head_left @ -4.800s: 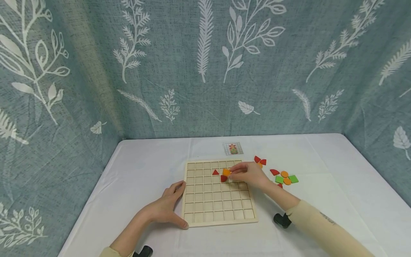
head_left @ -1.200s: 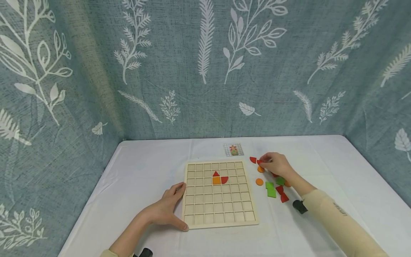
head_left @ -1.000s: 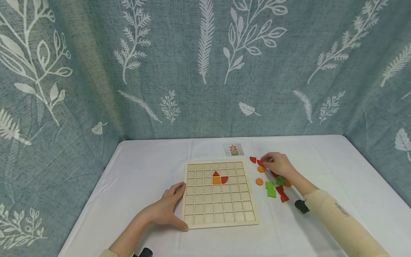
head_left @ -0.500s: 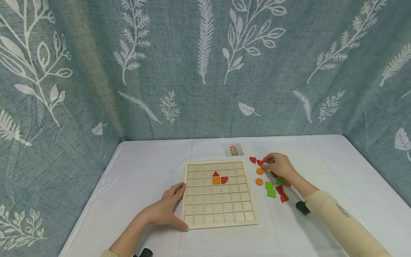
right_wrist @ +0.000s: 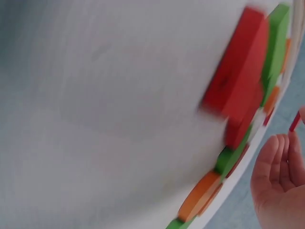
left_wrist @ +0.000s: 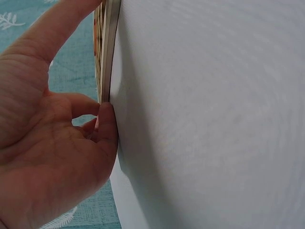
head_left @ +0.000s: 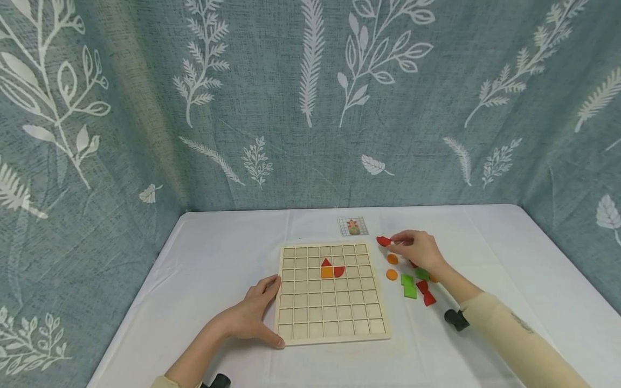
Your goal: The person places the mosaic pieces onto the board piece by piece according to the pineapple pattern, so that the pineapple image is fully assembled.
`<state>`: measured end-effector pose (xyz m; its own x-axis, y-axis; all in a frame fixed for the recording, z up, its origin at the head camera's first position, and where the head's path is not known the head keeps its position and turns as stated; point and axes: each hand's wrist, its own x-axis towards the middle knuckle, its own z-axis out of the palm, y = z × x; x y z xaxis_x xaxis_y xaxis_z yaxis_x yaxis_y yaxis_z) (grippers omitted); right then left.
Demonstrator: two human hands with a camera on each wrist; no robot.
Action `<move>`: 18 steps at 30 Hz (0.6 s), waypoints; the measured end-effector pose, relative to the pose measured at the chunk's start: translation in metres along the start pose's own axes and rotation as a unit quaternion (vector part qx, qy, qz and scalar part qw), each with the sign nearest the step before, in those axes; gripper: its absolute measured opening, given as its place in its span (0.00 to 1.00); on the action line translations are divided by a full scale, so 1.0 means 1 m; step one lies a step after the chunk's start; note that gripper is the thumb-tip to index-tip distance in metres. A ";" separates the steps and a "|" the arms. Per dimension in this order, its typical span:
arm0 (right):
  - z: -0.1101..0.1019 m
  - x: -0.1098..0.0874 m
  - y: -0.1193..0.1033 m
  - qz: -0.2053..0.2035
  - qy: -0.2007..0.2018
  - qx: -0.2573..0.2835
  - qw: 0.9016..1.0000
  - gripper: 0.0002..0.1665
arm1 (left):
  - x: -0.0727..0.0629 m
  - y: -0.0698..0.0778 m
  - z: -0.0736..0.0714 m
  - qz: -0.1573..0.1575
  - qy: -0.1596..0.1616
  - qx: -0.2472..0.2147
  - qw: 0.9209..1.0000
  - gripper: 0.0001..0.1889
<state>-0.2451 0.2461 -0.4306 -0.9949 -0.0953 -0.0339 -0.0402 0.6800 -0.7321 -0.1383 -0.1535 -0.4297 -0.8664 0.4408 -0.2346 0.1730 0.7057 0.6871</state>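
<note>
In the head view my right hand [head_left: 418,252] pinches a red quarter-circle tile [head_left: 387,242] between thumb and fingertips, just beside or over another red tile [head_left: 380,241]. The right wrist view shows the held tile's thin red edge at the fingertips. My left hand [head_left: 249,315] lies spread along the left side of a wooden grid board [head_left: 335,330], its thumb at the near corner; the left wrist view shows its fingers against the board's edge. On the grid lie a red triangle [head_left: 326,262], an orange square [head_left: 327,272] and a red quarter-circle [head_left: 339,271].
Right of the board lie orange discs [head_left: 391,275], green tiles [head_left: 409,288] and red tiles [head_left: 429,298], some partly hidden by my right hand. A gridded picture card [head_left: 353,226] lies behind the board. A patterned curtain [head_left: 310,161] hangs behind the white table [head_left: 233,231].
My right hand has left the board for the loose tiles and now holds a red tile, shifted slightly left. The orange square and red quarter-circle now sit in grid cells. My left hand stays put.
</note>
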 end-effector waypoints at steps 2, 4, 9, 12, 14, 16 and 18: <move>0.002 -0.004 -0.003 0.006 -0.003 0.021 1.000 0.23 | 0.000 0.000 0.000 0.000 0.000 0.000 1.000 0.70; 0.006 -0.007 -0.007 0.013 -0.007 0.043 0.999 0.23 | 0.000 0.000 0.000 0.001 0.000 0.000 1.000 0.70; 0.017 -0.012 -0.018 0.027 -0.020 0.098 0.995 0.22 | 0.000 -0.001 0.000 0.003 -0.001 -0.003 1.000 0.70; 0.025 -0.014 -0.026 0.033 -0.027 0.123 0.992 0.21 | 0.000 -0.002 0.000 0.005 -0.002 -0.003 1.000 0.70; 0.030 -0.015 -0.031 0.029 -0.033 0.129 0.991 0.21 | 0.000 -0.001 0.000 0.005 -0.002 -0.003 1.000 0.70; 0.035 -0.015 -0.036 0.021 -0.039 0.128 0.991 0.21 | -0.001 -0.001 -0.001 0.006 -0.002 -0.002 1.000 0.69; 0.041 -0.016 -0.042 0.005 -0.044 0.121 0.992 0.20 | -0.001 -0.001 -0.001 0.006 -0.002 0.000 1.000 0.69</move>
<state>-0.2234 0.1889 -0.4274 -0.9826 -0.1603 -0.0937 0.0036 0.4881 -0.8728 -0.1382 -0.1547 -0.4295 -0.8623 0.4520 -0.2284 0.1837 0.6994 0.6907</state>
